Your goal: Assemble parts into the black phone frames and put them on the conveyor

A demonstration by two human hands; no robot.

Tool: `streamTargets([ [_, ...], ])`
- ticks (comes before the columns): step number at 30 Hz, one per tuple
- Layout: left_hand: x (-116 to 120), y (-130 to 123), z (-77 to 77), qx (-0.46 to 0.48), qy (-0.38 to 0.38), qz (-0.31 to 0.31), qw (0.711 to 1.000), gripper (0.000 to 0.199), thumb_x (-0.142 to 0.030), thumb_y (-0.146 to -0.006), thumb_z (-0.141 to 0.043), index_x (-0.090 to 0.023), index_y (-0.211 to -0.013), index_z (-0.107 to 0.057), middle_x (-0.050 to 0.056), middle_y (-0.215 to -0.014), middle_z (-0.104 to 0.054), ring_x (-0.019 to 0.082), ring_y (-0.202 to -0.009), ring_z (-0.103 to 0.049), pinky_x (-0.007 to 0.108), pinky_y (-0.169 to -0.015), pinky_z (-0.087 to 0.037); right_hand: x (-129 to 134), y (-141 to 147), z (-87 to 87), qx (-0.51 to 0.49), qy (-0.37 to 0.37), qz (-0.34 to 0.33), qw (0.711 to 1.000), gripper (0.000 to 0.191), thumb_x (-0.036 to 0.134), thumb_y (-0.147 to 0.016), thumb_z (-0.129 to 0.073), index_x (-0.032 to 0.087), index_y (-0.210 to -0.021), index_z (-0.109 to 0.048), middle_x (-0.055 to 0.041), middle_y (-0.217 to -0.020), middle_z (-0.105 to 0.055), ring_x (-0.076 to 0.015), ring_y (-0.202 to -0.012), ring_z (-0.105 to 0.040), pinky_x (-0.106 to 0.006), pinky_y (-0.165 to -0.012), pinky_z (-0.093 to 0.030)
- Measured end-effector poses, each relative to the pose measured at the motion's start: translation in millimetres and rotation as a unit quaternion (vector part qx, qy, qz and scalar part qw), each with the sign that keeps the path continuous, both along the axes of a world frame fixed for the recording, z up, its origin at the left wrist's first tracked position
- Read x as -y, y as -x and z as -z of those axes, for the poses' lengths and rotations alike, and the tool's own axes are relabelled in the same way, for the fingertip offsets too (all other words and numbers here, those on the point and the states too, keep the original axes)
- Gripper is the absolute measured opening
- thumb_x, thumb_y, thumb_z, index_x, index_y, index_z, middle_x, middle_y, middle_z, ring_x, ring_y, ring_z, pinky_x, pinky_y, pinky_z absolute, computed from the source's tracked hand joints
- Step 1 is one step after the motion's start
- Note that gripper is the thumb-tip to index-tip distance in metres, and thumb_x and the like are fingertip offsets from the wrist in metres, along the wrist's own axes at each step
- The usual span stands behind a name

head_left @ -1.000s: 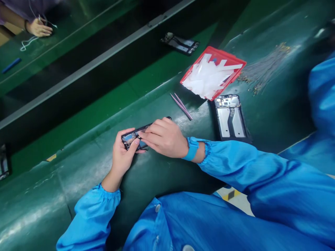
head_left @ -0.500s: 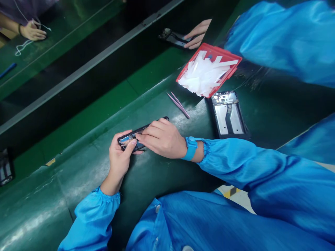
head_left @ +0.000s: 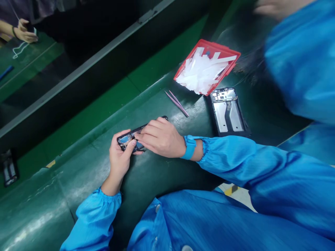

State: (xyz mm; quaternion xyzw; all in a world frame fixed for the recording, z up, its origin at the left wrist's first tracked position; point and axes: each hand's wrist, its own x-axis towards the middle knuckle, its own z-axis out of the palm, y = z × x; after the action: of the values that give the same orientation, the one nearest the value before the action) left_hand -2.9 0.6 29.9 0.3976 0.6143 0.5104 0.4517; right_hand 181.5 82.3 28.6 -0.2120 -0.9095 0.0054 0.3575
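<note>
My left hand (head_left: 119, 158) is closed around one end of an opened phone (head_left: 125, 138), its thumb on the near edge and fingers under and behind. The phone is tilted, with its circuit board facing up. My right hand (head_left: 163, 137), with a blue wrist strap (head_left: 190, 147), covers the phone's other end. Its thumb and fingertips are pinched together over the inside; what lies between them is hidden. A pair of pink tweezers (head_left: 178, 105) lies on the green mat beyond my right hand. To the right rests another opened phone (head_left: 222, 116), its board and silver frame exposed.
A red tray (head_left: 230, 52) full of white strips (head_left: 200, 73) stands behind the tweezers. A co-worker's blue sleeve (head_left: 306, 66) reaches in at upper right. Another phone (head_left: 9, 170) lies at far left on the green belt. Across it, another person's hand (head_left: 26, 33) holds something.
At upper right the co-worker's hand has pulled back toward the right, and the phone by it is out of view. The far-left phone sits slightly further right. My hands have barely moved.
</note>
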Motion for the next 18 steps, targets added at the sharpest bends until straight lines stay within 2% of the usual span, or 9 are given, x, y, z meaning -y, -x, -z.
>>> streamTargets([
  [10, 0.1, -0.2, 1.8, 0.004, -0.004, -0.013, 1.000, 0.045, -0.041, -0.083, -0.082, -0.022, -0.119, -0.063, 0.003, -0.096, -0.074, 0.019, -0.075, -0.077, 0.025, -0.050, -0.066, 1.3, 0.0, -0.6, -0.013, 0.008, -0.005, 1.000, 0.019, 0.022, -0.106, -0.053, 0.017, -0.108, -0.071, -0.0033, -0.088, -0.071, -0.0196, -0.082, -0.054, -0.037, -0.068, -0.030],
  [18, 0.2, -6.7, -6.0, -0.033, 0.000, -0.029, 0.999, 0.044, -0.044, -0.085, -0.080, -0.021, -0.118, -0.063, 0.003, -0.097, -0.072, 0.017, -0.073, -0.075, 0.025, -0.049, -0.065, 1.2, -0.6, -0.8, -0.013, 0.017, -0.009, 1.000, 0.020, 0.023, -0.105, -0.053, 0.018, -0.110, -0.072, -0.0041, -0.090, -0.070, -0.0200, -0.082, -0.052, -0.037, -0.068, -0.030],
])
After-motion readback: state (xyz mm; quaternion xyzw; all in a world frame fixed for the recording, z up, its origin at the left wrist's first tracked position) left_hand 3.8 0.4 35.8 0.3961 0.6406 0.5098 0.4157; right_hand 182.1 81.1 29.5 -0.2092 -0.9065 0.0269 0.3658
